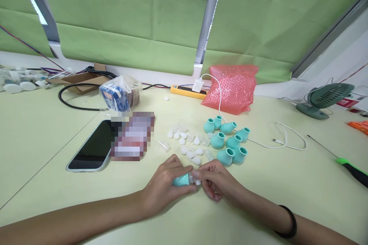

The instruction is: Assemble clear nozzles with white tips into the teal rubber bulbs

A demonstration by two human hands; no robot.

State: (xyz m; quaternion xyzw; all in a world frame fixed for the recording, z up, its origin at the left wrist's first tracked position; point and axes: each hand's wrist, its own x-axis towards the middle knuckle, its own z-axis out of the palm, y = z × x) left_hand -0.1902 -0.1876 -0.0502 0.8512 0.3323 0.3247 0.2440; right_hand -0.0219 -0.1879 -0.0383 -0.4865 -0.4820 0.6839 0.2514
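Note:
My left hand is closed around a teal rubber bulb, which lies sideways with its neck toward the right. A clear plastic tube piece sits at the bulb's neck, and the fingers of my right hand pinch it. Whether the tube is inside the neck or only against it, I cannot tell. Just beyond my hands lie several small white teardrop-shaped pieces and a loose clear tube. Several more teal bulbs stand or lie to the right, their openings showing.
Two phones lie at the left. Behind are a bagged blue box, an orange power strip and a pink bubble-wrap bag. A white cable, a screwdriver and a green fan are at the right.

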